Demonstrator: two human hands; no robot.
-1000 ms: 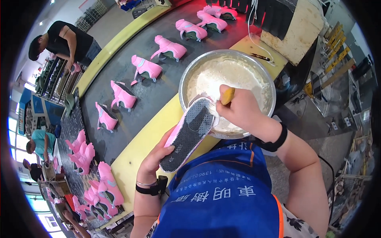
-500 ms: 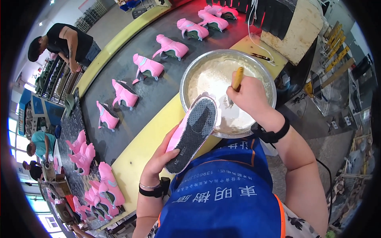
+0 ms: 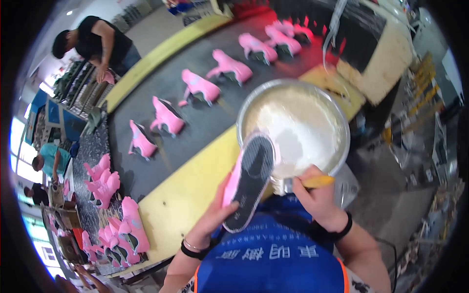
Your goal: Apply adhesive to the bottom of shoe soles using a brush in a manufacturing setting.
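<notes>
Shoe (image 3: 250,183) was grasped in the left hand (image 3: 213,219), dark sole (image 3: 256,161) facing up, its far end held over the rim of a basin (image 3: 345,139) of white liquid (image 3: 298,146). A yellow-handled brush (image 3: 315,182) was clasped by the right hand (image 3: 321,202), bristles (image 3: 281,186) near the sole's edge. Other pink shoes (image 3: 201,88) were spaced along a dark belt (image 3: 183,144).

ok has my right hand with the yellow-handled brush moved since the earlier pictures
Yes, toward the blue cloth apron: judged against the round silver metal bowl, the right hand went from over its white contents to its near rim.
</notes>
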